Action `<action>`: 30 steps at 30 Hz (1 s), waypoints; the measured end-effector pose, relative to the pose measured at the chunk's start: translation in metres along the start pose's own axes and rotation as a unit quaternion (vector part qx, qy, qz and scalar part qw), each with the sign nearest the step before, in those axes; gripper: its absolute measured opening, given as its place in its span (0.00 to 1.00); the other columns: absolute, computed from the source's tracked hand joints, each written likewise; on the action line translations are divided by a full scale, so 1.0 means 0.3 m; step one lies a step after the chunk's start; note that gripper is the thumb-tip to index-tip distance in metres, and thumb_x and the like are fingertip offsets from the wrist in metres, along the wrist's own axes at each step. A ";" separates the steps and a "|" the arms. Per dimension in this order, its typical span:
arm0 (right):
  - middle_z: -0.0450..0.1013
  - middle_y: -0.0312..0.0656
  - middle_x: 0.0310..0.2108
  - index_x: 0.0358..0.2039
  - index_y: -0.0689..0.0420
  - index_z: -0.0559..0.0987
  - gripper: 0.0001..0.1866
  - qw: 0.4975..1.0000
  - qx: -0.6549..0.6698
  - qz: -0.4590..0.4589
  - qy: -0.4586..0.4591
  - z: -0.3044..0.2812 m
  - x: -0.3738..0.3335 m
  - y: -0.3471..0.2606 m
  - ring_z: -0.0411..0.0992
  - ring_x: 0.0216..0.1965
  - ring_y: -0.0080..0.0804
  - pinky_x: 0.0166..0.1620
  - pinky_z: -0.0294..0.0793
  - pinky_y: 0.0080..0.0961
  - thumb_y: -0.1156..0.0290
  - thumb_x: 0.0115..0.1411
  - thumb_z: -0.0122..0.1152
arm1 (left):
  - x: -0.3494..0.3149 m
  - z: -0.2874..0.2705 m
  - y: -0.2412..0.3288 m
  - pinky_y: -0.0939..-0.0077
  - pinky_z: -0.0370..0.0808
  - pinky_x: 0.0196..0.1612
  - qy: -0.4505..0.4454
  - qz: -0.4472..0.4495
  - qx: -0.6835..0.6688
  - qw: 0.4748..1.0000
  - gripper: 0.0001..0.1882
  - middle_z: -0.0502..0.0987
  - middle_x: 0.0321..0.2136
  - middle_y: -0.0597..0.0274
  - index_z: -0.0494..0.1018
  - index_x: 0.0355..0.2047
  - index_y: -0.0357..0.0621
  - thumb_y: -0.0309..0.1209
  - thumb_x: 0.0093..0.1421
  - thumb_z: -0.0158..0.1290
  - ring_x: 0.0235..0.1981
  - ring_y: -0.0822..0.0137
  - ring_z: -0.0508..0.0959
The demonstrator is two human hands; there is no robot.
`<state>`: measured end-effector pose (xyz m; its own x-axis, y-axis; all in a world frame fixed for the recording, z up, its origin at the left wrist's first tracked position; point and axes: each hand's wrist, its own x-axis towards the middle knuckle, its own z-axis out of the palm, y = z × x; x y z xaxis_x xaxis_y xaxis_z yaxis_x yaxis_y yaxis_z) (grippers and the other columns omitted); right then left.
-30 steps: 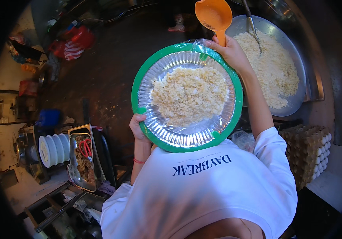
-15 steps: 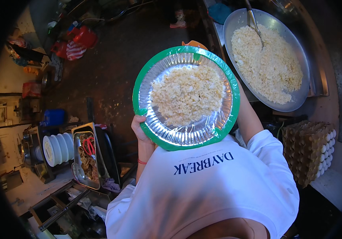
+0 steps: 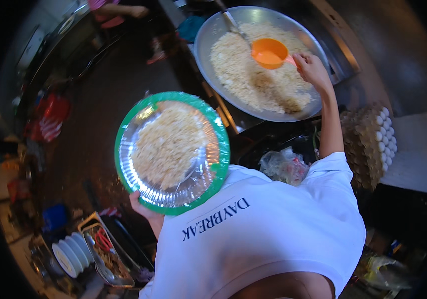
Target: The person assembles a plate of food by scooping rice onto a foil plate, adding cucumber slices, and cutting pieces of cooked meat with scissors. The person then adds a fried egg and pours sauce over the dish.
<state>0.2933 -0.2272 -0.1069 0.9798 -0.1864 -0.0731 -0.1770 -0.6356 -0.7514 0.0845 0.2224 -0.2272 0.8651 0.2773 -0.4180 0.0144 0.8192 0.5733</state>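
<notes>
My left hand (image 3: 144, 208) grips the near-left edge of a round plate with a green rim (image 3: 222, 154). A fluted silver foil plate lies inside it, with clear plastic film over it and a mound of cooked rice (image 3: 168, 144) on top. At the far right, my right hand (image 3: 314, 71) is closed round the handle of an orange scoop (image 3: 270, 54). The scoop hangs over a wide metal pan (image 3: 207, 41) of rice, and its bowl looks empty. A metal utensil (image 3: 234, 24) rests in the pan's rice.
Stacked egg trays (image 3: 365, 149) with white eggs stand at the right. A clear plastic bag (image 3: 284, 165) lies between my right arm and the pan. Left lie a metal tray with red-handled tongs (image 3: 103, 239) and stacked white dishes (image 3: 73, 253). Another person's arm (image 3: 116, 10) shows far off.
My right hand has come out from behind the plate and moved right, over the pan, with the orange scoop. The plate in my left hand now sits further left in view.
</notes>
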 end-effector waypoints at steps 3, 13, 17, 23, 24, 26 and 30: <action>0.64 0.40 0.12 0.32 0.59 0.74 0.14 0.965 -0.228 -0.046 0.117 -0.160 0.043 0.206 0.63 0.15 0.25 0.20 0.61 0.22 0.60 0.55 0.50 | 0.018 0.028 -0.009 0.59 0.61 0.50 -0.027 0.014 -0.008 1.000 0.31 0.65 0.46 0.50 0.59 0.49 0.37 0.41 0.45 0.44 0.46 0.54 0.66; 0.66 0.42 0.14 0.21 0.62 0.70 0.15 0.978 -0.160 -0.127 -0.031 0.105 -0.010 0.323 0.64 0.16 0.33 0.22 0.61 0.29 0.63 0.56 0.49 | 0.122 0.126 -0.017 0.59 0.63 0.49 -0.016 0.112 -0.012 0.994 0.26 0.67 0.45 0.51 0.61 0.48 0.36 0.39 0.50 0.42 0.45 0.55 0.68; 0.60 0.31 0.11 0.20 0.58 0.71 0.14 0.984 0.151 0.061 -0.071 0.044 -0.026 0.388 0.57 0.11 0.17 0.16 0.55 0.17 0.62 0.57 0.50 | 0.134 0.214 -0.026 0.60 0.64 0.49 -0.011 0.095 0.003 0.995 0.25 0.67 0.44 0.50 0.61 0.47 0.35 0.37 0.50 0.40 0.45 0.56 0.68; 0.56 0.25 0.11 0.26 0.58 0.71 0.13 0.946 0.314 0.066 -0.034 -0.111 -0.128 0.224 0.49 0.11 0.09 0.14 0.44 0.07 0.61 0.57 0.50 | 0.191 0.363 -0.077 0.63 0.65 0.48 -0.071 0.042 -0.011 0.996 0.23 0.70 0.42 0.52 0.63 0.45 0.36 0.37 0.51 0.39 0.42 0.58 0.70; 0.56 0.25 0.11 0.27 0.58 0.71 0.13 0.953 0.298 0.050 -0.033 -0.130 -0.142 0.174 0.49 0.11 0.09 0.14 0.44 0.07 0.61 0.57 0.50 | 0.196 0.398 -0.093 0.64 0.65 0.48 -0.082 0.033 -0.008 0.996 0.23 0.70 0.41 0.52 0.63 0.45 0.36 0.37 0.52 0.39 0.42 0.58 0.70; 0.56 0.25 0.11 0.28 0.59 0.72 0.13 0.964 0.264 0.020 -0.026 -0.135 -0.171 0.056 0.49 0.11 0.09 0.14 0.45 0.07 0.61 0.57 0.50 | 0.193 0.448 -0.108 0.64 0.66 0.46 -0.129 0.002 0.002 0.992 0.23 0.70 0.40 0.52 0.63 0.45 0.36 0.38 0.52 0.39 0.41 0.58 0.71; 0.60 0.28 0.12 0.27 0.60 0.74 0.10 0.979 0.177 -0.089 -0.053 -0.040 -0.220 -0.154 0.55 0.12 0.12 0.16 0.52 0.11 0.65 0.56 0.52 | 0.178 0.515 -0.163 0.65 0.67 0.46 -0.141 -0.033 -0.023 0.989 0.23 0.70 0.40 0.53 0.63 0.45 0.37 0.39 0.52 0.39 0.41 0.59 0.71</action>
<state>0.2358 -0.1944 -0.0595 0.9997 -0.0051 0.0251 0.0217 -0.3489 -0.9369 0.2075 0.1194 -0.1686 0.9684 0.0773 -0.2372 0.0582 0.8545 0.5161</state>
